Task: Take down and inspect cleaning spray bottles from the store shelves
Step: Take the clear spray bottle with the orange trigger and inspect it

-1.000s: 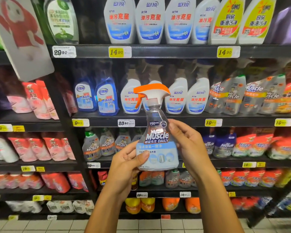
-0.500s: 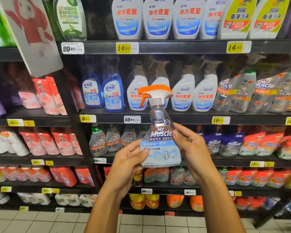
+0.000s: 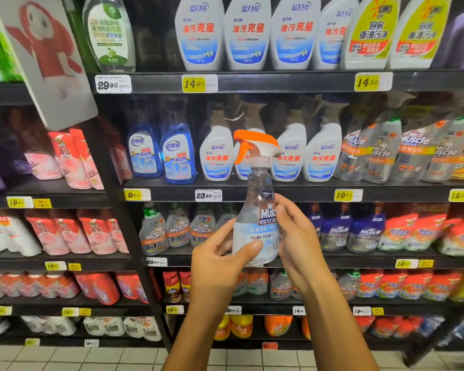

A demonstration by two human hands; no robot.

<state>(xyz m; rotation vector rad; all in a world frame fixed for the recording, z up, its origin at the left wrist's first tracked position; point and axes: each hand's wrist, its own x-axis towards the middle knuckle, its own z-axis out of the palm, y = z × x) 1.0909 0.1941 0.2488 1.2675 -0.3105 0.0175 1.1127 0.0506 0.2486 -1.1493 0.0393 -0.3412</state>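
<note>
A clear spray bottle with an orange-and-white trigger head was held upright between two hands in front of the store shelves. The left hand cupped the bottle's lower left side, its thumb pressed across the pale blue label near the base and its fingers curled behind the body. The right hand gripped the bottle's right flank, with fingertips wrapped over the edge of the "Mr Muscle" lettering and the palm lying behind the label. The bottle thus stood between the two palms, its neck and trigger rising clear above both hands, the nozzle pointing to the left of the bottle.

Behind the bottle's trigger head, a row of white spray bottles with red lettering stood on a shelf, and two blue bottles stood to the left of that row. Grey "Mr Muscle" bottles stood to the right of the held bottle's trigger. Below and left of the bottle, a white price tag reading 23.90 was fixed to the shelf edge. Pink refill pouches filled the bay further left of the bottle. Tiled floor showed below the bottle, beneath the lowest shelf.
</note>
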